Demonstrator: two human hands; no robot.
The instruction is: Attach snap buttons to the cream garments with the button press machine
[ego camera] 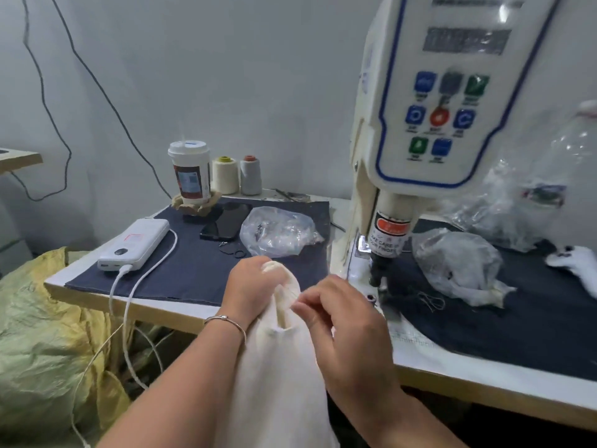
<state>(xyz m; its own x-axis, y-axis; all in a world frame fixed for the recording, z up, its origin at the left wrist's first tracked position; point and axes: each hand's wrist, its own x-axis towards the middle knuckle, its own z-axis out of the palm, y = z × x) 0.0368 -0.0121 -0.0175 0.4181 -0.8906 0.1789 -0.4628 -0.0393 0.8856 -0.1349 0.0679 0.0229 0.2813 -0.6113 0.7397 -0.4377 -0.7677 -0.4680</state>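
Our left hand [248, 286] clenched the bunched top of the cream garment [284, 360] while our right hand [339, 328] pinched its edge with curled fingers. The garment hung just left of the button press machine [429, 124], below its plunger, over the table's front edge [155, 313].

A plain pale wall [226, 76] with dangling dark cables [97, 76] rises behind the light-edged worktable [135, 307].

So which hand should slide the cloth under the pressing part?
Probably the right hand. It pinches the cream garment at its top edge and sits closest to the machine's press head. The left hand grips the bunched cloth farther away.
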